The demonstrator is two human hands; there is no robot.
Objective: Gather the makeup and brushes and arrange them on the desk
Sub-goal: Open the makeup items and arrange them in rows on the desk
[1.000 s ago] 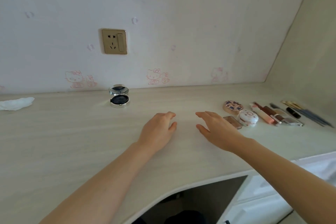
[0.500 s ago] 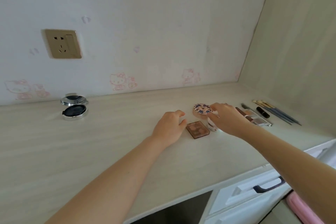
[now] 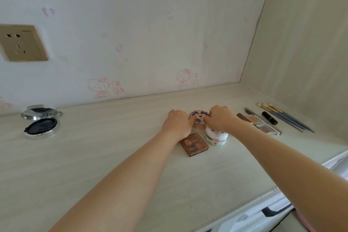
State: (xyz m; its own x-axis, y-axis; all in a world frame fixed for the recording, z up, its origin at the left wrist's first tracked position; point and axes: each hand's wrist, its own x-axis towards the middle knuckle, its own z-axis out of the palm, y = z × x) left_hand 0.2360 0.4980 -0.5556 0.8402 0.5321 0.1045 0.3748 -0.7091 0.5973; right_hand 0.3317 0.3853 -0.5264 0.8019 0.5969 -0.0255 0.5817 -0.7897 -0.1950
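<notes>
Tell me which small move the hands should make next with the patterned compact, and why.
Probably lift the patterned compact slightly, straight up. The left hand and right hand both grip its rim from opposite sides, and the jar and palette lie close in front of it, so sliding it toward the person might knock them.

brushes (image 3: 286, 117) right of palette (image 3: 194, 144)

Pale wallpapered wall (image 3: 150, 24) with faint pink cartoon cats, gold socket (image 3: 22, 43) at left, light wood-grain desk (image 3: 94, 156), matching side panel (image 3: 310, 43), white drawer (image 3: 250, 219) with dark handle (image 3: 273, 212).
</notes>
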